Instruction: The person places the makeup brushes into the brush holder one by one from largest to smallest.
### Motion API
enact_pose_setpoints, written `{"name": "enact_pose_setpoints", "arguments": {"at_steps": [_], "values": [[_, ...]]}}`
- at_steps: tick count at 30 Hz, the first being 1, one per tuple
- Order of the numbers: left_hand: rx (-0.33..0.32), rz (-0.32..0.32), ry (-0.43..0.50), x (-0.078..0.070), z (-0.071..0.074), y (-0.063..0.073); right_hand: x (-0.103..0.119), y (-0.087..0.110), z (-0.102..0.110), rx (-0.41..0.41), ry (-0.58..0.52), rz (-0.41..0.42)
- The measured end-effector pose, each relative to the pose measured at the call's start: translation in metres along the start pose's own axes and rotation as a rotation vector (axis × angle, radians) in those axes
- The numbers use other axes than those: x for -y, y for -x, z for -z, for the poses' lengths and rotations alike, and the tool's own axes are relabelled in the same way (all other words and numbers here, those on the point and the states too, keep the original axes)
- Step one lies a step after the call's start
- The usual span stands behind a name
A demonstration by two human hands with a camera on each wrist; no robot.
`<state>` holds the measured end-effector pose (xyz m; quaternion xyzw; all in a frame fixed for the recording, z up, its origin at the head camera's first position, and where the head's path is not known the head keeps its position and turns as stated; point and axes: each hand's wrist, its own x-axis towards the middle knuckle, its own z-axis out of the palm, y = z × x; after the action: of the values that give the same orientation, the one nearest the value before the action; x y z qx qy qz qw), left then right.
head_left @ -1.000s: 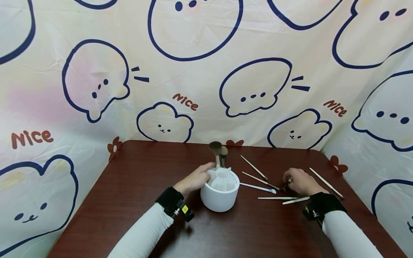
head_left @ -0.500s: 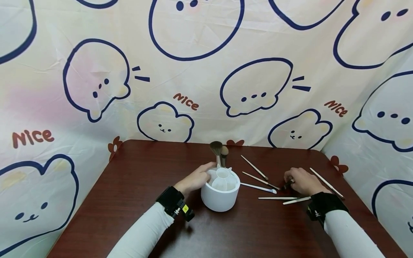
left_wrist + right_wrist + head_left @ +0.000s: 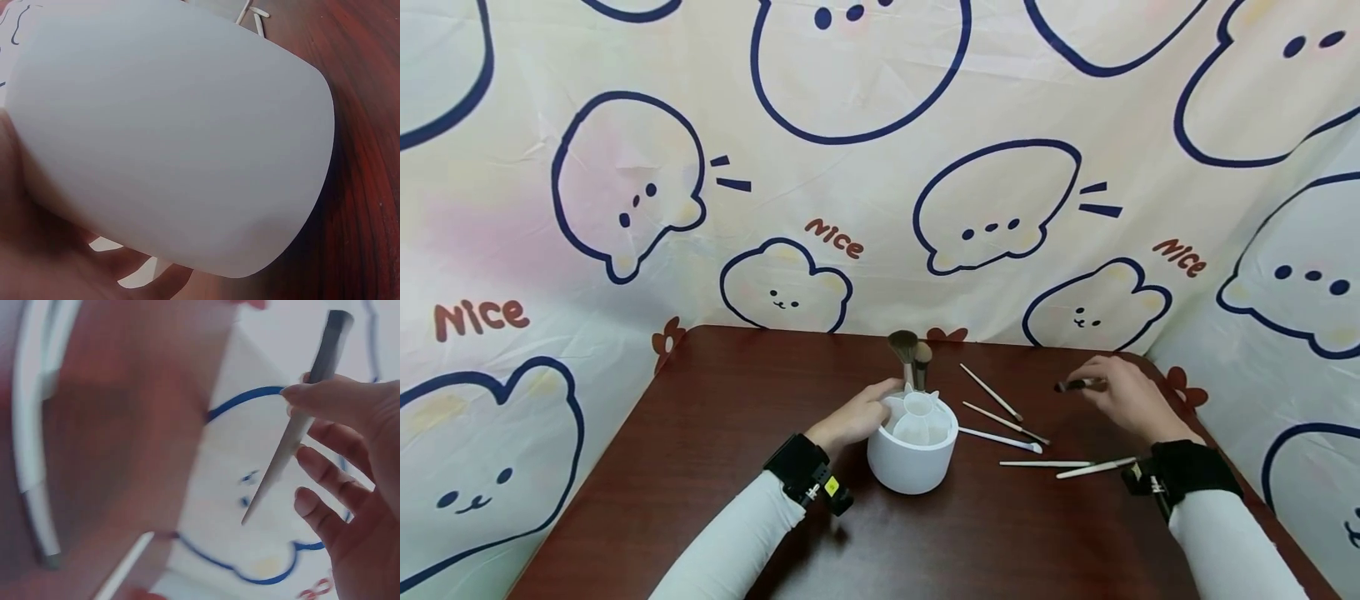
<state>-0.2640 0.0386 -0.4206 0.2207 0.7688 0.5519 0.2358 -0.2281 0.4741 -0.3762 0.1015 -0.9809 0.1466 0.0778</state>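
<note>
My left hand (image 3: 848, 419) grips the left side of a round white brush holder (image 3: 912, 468), which stands upright on the table. Its top is a divided insert with pointed ears. In the left wrist view, the holder's smooth wall (image 3: 187, 137) fills most of the picture, with fingers curled under its edge. A fan-shaped makeup brush (image 3: 902, 343) and a rounder one (image 3: 922, 355) stand bristles up at the holder's back. Over the table's right side, my right hand (image 3: 1126, 402) pinches another makeup brush (image 3: 284, 447) between thumb and fingers near its dark end; its pale handle tapers to a point.
Several loose brushes lie right of the holder: a thin one (image 3: 991, 392) at the back, one (image 3: 1006, 422) below it, a white one (image 3: 998, 439) with a pale tip, and two crossing in front (image 3: 1093, 468). A patterned cloth (image 3: 880, 200) hangs behind the dark table (image 3: 730, 367).
My right hand has lifted a makeup brush off the table and moved back and to the right with it. My left hand and the holder have stayed in place.
</note>
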Motion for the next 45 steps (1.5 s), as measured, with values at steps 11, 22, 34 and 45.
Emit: {"name": "enact_pose_setpoints", "arguments": {"at_steps": [11,22,34,45], "values": [[0.002,-0.011,0.020,0.002,0.002,0.003,0.083,-0.014,0.016,-0.276,-0.039,0.266],[0.004,0.004,0.010,0.001,0.000,0.004,0.151,-0.020,0.019,-0.388,-0.231,0.344],[-0.002,0.000,0.008,-0.001,0.000,0.004,0.205,-0.027,0.001,-0.316,-0.462,0.264],[0.011,-0.006,0.015,-0.001,0.000,0.002,0.214,-0.030,-0.026,-0.216,-0.477,0.263]]}}
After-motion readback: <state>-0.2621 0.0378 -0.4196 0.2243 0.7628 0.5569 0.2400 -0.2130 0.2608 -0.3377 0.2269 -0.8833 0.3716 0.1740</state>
